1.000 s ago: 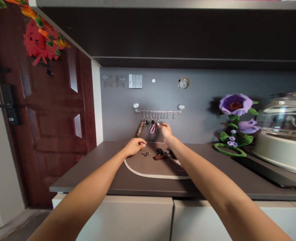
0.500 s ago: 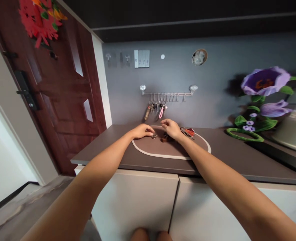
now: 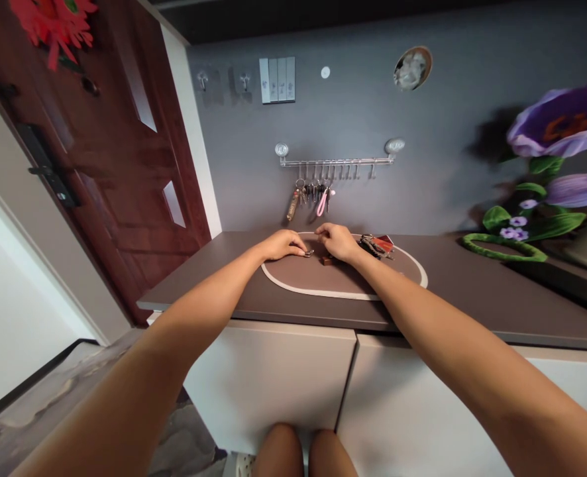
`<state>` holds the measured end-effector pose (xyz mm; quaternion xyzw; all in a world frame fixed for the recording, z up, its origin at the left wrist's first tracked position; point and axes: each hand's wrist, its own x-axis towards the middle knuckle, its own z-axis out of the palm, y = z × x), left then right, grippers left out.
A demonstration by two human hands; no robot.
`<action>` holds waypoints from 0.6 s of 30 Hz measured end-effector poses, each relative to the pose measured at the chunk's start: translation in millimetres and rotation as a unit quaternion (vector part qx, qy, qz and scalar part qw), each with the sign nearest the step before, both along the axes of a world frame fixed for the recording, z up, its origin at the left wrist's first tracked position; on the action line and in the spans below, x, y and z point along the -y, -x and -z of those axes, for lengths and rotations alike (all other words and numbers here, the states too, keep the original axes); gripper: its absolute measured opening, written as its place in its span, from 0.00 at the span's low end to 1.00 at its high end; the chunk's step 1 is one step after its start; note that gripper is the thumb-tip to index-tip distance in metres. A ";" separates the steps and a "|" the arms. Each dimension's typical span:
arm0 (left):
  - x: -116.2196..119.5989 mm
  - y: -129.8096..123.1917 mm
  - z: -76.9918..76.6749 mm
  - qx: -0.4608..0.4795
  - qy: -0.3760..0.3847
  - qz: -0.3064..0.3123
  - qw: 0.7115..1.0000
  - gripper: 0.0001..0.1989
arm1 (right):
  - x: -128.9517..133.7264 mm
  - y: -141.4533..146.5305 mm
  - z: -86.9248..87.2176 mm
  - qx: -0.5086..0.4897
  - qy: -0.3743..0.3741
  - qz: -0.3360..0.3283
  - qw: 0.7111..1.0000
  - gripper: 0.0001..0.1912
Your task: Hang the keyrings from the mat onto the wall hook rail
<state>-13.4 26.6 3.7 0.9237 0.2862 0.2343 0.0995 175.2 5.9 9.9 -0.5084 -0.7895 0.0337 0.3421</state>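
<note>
While the L hand [image 3: 284, 245] has a narrow grip at the small metal keys [image 3: 309, 253] on the oval mat [image 3: 323, 283], can't tell if they're pinched. R hand [image 3: 337, 242] curls over the brown fob [image 3: 328, 261], hold unclear; key bunch [image 3: 373, 246] just beside R wrist. Counter [image 3: 472, 291] strip runs btwn mat & front edge; wall w/ hook rack [image 3: 340, 161] behind.

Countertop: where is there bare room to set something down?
The countertop is bare between the mat's right rim and the flower ornament, and left of the left hand. The mat's near part is bare too. Its far part is crowded: both hands, a small metal item, and a dark-and-red pile beside the right hand.
</note>
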 end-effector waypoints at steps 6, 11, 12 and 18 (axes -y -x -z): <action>2.5 -3.7 0.2 0.000 -0.028 -0.016 0.999 0.08 | -3.9 -0.1 1.1 0.003 0.003 0.000 1.000 0.13; 3.3 -5.8 0.3 -0.011 -0.040 -0.026 0.999 0.07 | -4.1 -0.2 1.0 0.005 0.003 0.003 1.000 0.13; 3.1 -6.1 0.5 -0.015 -0.039 -0.030 0.999 0.07 | -3.9 0.1 1.1 0.005 0.003 0.003 1.000 0.13; 2.9 -8.0 1.2 -0.030 -0.012 -0.052 0.998 0.09 | -1.2 1.4 0.0 0.012 0.012 0.006 1.000 0.13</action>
